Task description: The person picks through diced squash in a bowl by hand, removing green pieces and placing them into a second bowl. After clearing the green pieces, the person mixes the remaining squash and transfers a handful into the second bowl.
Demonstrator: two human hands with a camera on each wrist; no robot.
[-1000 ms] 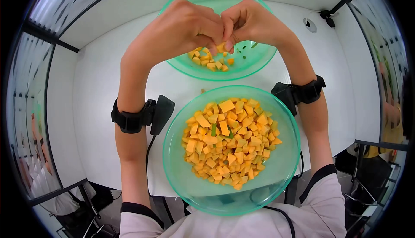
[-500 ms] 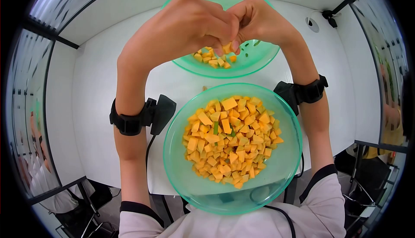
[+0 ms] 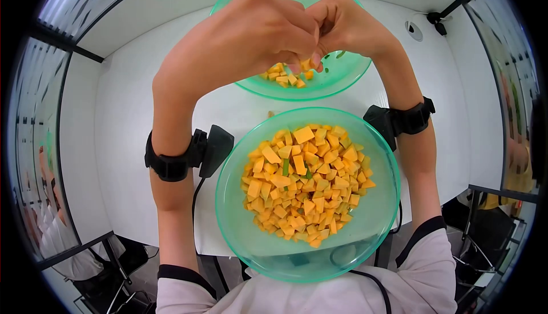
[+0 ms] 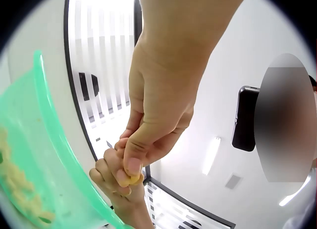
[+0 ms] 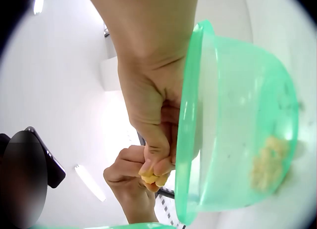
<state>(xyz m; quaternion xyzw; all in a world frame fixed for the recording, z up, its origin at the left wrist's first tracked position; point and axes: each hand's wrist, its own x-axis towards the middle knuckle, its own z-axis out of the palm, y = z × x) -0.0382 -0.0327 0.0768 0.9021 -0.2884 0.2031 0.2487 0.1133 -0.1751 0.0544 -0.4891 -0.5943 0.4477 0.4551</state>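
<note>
Over the far green bowl (image 3: pixel 337 88), my two hands meet at the fingertips. The left hand (image 3: pixel 251 37) and the right hand (image 3: pixel 354 29) both pinch a small yellow-orange pumpkin cube (image 3: pixel 306 64). In the left wrist view the left thumb lies against the pumpkin cube (image 4: pixel 133 180), with the right hand's fingers curled beside it. The right wrist view shows the cube (image 5: pixel 149 179) at the right thumb tip. My fingers hide most of it. Below the hands, the far bowl contains several pumpkin cubes (image 3: pixel 282 78) and small green bits.
Nearer my body, a second green bowl (image 3: pixel 234 223) holds a large heap of pumpkin cubes (image 3: pixel 308 188) with green strips among them. A small scrap (image 3: pixel 271 113) lies on the white table (image 3: pixel 131 143) between the bowls. Panels enclose the table's sides and back.
Both hands, still joined at the fingertips, have shifted a little to the right over the far bowl. The pumpkin cube has moved with them. The near bowl's heap looks unchanged.
</note>
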